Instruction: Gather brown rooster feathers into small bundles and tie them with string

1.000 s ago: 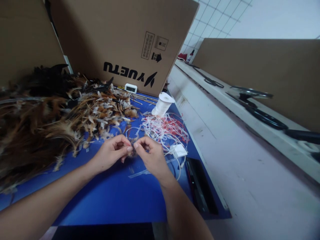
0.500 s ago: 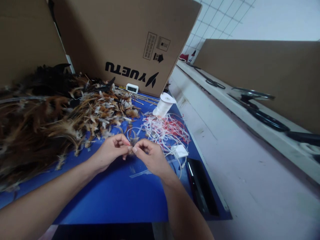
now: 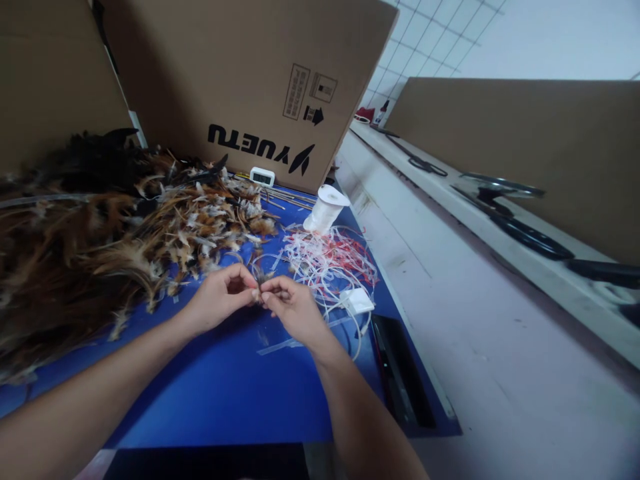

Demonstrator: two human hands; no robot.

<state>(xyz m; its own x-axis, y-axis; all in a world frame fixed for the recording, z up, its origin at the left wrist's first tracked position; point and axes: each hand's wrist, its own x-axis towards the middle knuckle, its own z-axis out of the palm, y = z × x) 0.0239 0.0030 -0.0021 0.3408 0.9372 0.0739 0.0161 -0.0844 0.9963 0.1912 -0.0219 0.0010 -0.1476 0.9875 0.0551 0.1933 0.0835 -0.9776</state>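
Note:
My left hand (image 3: 225, 295) and my right hand (image 3: 294, 312) meet over the blue table (image 3: 235, 393), thumbs and forefingers pinched close together. A small brownish feather (image 3: 260, 272) pokes out where the fingertips meet, and both hands are closed on it. Its lower part is hidden by the fingers. Left of the hands spreads a big heap of brown, black and cream feathers (image 3: 200, 207). Just beyond my right hand lies a tangle of white and red strips (image 3: 330, 257), with a white spool (image 3: 324, 212) standing behind it.
A white adapter with a cable (image 3: 357, 301) lies right of my right hand, near a dark glossy flat object (image 3: 403, 373). A small digital clock (image 3: 262, 177) and thin sticks (image 3: 285, 195) sit before a large cardboard box (image 3: 235, 73). A ledge (image 3: 440, 190) holds scissors and tools.
Both hands stay together at the feather, with their fingers slightly shifted. The right fingertips are now closer beside the left ones. The whole view has shifted slightly.

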